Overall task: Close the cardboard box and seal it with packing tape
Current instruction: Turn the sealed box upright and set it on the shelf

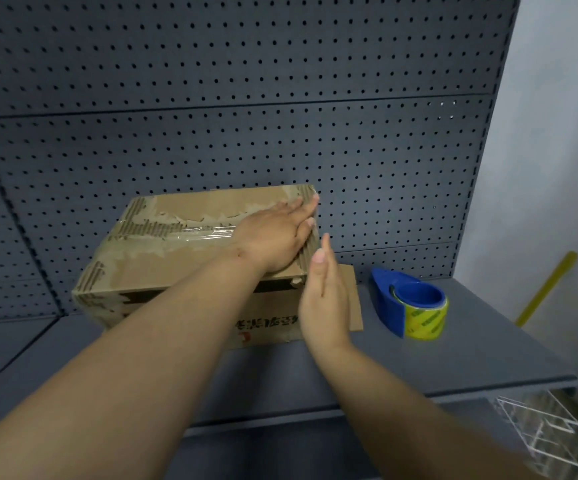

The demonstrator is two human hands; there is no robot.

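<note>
- Box [190,258] on shelf [453,348], flaps shut, tape strip [190,233] along top
- Your L hand [273,233] flat on box top at right end, fingers straight
- R hand [323,299] flat, open, edge-on by right side
- Tape dispenser [410,306] right of box, apart

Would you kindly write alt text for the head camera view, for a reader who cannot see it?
A person's left hand presses flat on a closed cardboard box on a grey shelf, while the right hand is held open, edge-on, beside the box's right end. A blue tape dispenser stands to the right, before a pegboard.
</note>
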